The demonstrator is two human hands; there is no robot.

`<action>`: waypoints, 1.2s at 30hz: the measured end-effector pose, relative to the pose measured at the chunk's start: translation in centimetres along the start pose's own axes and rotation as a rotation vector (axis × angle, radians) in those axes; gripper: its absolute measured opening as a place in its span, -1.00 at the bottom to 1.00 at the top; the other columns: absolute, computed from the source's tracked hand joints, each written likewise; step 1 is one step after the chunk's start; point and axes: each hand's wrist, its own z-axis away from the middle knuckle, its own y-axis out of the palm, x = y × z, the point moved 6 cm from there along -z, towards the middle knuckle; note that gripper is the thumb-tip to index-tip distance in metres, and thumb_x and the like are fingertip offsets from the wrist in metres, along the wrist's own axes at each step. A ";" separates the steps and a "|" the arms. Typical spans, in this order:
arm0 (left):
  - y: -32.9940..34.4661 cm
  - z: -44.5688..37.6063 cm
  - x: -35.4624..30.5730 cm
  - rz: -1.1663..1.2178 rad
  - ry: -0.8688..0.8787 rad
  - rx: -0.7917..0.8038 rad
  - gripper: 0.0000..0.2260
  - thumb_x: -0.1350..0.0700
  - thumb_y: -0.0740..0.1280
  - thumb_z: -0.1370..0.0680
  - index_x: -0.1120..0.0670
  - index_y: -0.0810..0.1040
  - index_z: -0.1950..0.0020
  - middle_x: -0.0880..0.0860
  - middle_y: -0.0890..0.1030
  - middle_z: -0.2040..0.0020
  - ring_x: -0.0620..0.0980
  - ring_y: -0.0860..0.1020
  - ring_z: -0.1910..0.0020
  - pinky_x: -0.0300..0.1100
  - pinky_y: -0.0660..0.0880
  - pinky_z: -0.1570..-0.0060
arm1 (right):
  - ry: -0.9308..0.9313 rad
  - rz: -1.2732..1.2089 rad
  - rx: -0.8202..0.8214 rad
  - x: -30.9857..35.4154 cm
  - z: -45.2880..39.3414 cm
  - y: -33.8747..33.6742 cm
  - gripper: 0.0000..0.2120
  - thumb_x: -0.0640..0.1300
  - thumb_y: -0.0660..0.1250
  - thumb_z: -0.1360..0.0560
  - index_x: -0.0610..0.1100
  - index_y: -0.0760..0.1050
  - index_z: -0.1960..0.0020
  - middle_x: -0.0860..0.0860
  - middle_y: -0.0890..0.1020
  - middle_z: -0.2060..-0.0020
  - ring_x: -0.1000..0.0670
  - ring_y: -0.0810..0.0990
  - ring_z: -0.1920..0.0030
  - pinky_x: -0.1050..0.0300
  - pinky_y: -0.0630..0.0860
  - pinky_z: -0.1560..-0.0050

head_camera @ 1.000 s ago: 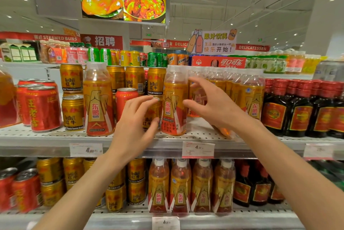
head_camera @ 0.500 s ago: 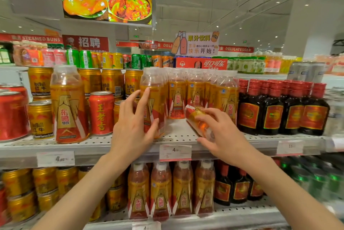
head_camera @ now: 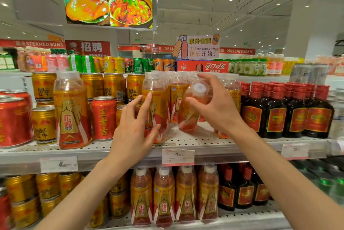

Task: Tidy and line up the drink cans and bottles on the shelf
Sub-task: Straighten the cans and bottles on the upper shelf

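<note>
On the upper shelf (head_camera: 204,143) stands a row of orange drink bottles (head_camera: 177,90) with clear caps. My left hand (head_camera: 133,131) rests with straight fingers against the front bottle (head_camera: 158,116) of that row, which stands upright. Just right of it, my right hand (head_camera: 217,108) grips a tilted orange bottle (head_camera: 189,116); its cap leans toward me and its base touches the shelf. Another orange bottle (head_camera: 71,110) stands alone to the left among cans.
A red can (head_camera: 103,116) and gold cans (head_camera: 43,125) stand left of my hands, with large red cans (head_camera: 14,122) at the far left. Dark red-capped bottles (head_camera: 275,114) fill the right. The lower shelf (head_camera: 251,218) holds more bottles and cans.
My right hand has raised the fallen bottle from lying on the shelf to a steep tilt, cap toward me. My left hand has stayed on the front bottle.
</note>
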 end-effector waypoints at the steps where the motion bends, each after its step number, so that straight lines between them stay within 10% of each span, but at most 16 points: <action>1: -0.1 0.0 0.1 0.002 0.002 0.004 -0.24 -0.09 0.38 -0.55 -0.09 0.04 -0.64 0.08 0.23 -0.54 0.07 0.25 -0.47 -0.26 0.42 0.17 | 0.016 -0.031 -0.017 0.1 -0.6 0.3 -0.33 0.01 0.53 -0.45 0.02 0.31 -0.47 0.12 0.51 -0.20 0.07 0.59 -0.13 0.04 0.60 -0.20; 17: 0.1 0.0 0.4 0.019 0.010 0.013 -0.23 -0.09 0.38 -0.56 -0.15 -0.01 -0.64 0.03 0.21 -0.54 0.02 0.21 -0.49 -0.27 0.46 0.17 | 0.167 -0.151 0.142 -2.7 -1.1 6.5 -0.14 0.05 0.41 -0.56 0.24 -0.10 -0.63 0.18 0.12 -0.62 0.10 0.10 -0.60 -0.16 0.15 -0.57; 30: 0.3 0.2 0.2 0.028 -0.003 0.008 -0.23 -0.08 0.37 -0.57 -0.14 -0.02 -0.64 0.06 0.21 -0.55 0.05 0.23 -0.50 -0.20 0.53 0.14 | 0.166 -0.187 0.150 -1.4 2.0 5.6 -0.18 0.11 0.34 -0.60 0.30 -0.16 -0.61 0.26 0.01 -0.62 0.12 0.05 -0.60 -0.02 0.11 -0.53; 36: -0.1 0.8 0.3 0.103 -0.021 0.037 -0.26 -0.02 0.38 -0.58 -0.11 0.03 -0.64 -0.02 0.16 -0.60 -0.04 0.16 -0.56 -0.27 0.33 -0.18 | 0.293 -0.166 0.148 -1.8 4.4 4.8 -0.23 0.13 0.38 -0.56 0.22 0.02 -0.62 0.13 0.27 -0.57 0.07 0.27 -0.54 -0.05 0.28 -0.50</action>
